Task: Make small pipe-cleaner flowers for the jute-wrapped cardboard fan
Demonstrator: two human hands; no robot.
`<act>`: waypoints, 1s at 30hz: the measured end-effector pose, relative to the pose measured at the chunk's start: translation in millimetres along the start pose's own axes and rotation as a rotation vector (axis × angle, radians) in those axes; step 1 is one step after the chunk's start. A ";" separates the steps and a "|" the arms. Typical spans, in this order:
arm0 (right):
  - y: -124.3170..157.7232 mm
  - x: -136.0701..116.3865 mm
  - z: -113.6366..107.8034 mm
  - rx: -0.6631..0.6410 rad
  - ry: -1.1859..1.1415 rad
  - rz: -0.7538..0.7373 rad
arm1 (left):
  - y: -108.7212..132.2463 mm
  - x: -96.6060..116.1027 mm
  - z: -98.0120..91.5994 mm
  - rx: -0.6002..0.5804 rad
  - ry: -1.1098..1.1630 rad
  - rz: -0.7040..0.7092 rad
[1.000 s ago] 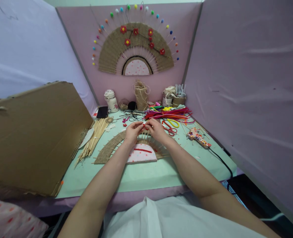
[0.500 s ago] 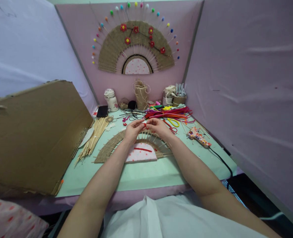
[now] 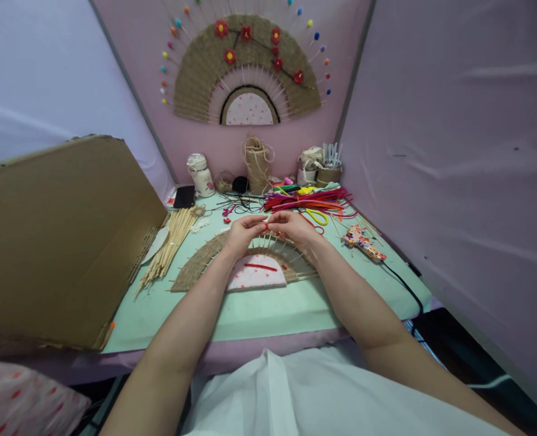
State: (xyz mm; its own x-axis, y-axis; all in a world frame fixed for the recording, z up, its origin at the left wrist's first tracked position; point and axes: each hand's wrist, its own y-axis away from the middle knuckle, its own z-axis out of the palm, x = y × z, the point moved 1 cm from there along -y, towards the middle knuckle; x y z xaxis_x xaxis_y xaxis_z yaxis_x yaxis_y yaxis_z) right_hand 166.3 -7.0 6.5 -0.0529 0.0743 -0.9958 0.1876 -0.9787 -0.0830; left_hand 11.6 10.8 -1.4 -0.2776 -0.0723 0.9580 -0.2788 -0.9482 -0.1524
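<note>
Head view: your left hand [image 3: 242, 237] and right hand [image 3: 298, 230] both pinch a small red piece [image 3: 267, 226], over the woven fan's [image 3: 196, 265] far edge. Looks soft; a light, steady pinch should avoid crushing it. Pale-green table [image 3: 250, 322] under fan; cardboard [image 3: 63, 242] left of fan, pink wall [image 3: 225, 139] beyond.

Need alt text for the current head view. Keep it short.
A person's left hand and right hand share a close grip on a small red piece over a woven half-round fan on a pale green table. Sticks lie to its left, red craft stems beyond; a similar fan with red flowers is on the pink wall.
</note>
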 end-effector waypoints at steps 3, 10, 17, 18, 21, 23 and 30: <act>-0.6 0.1 0.8 0.001 -0.002 -0.015 | -1.0 -0.4 0.3 0.031 0.046 -0.025; -0.6 -9.9 3.1 0.115 0.165 -0.272 | -1.8 2.5 0.4 0.085 0.192 -0.064; 0.5 -11.3 4.4 0.122 0.385 -0.340 | -2.3 0.1 -0.4 0.096 0.137 -0.045; 0.6 -11.2 4.5 0.120 0.397 -0.335 | -2.4 0.2 -0.6 0.101 0.128 -0.043; 0.7 -10.8 4.7 0.110 0.393 -0.314 | -3.1 1.1 -1.0 0.106 0.105 -0.031; 0.6 -10.2 4.6 0.088 0.361 -0.299 | -3.6 2.0 -1.4 0.108 0.096 -0.023; 0.9 -11.6 3.6 0.114 0.328 -0.333 | -2.7 5.2 -3.2 0.075 0.131 -0.043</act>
State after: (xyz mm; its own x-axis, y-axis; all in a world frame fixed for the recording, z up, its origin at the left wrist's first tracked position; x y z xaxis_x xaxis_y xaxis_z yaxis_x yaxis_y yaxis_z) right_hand 163.6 -9.5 18.1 0.2236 0.4261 -0.8766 0.1032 -0.9047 -0.4134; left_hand 8.0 14.0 3.2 -0.3861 0.0049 0.9224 -0.2248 -0.9703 -0.0890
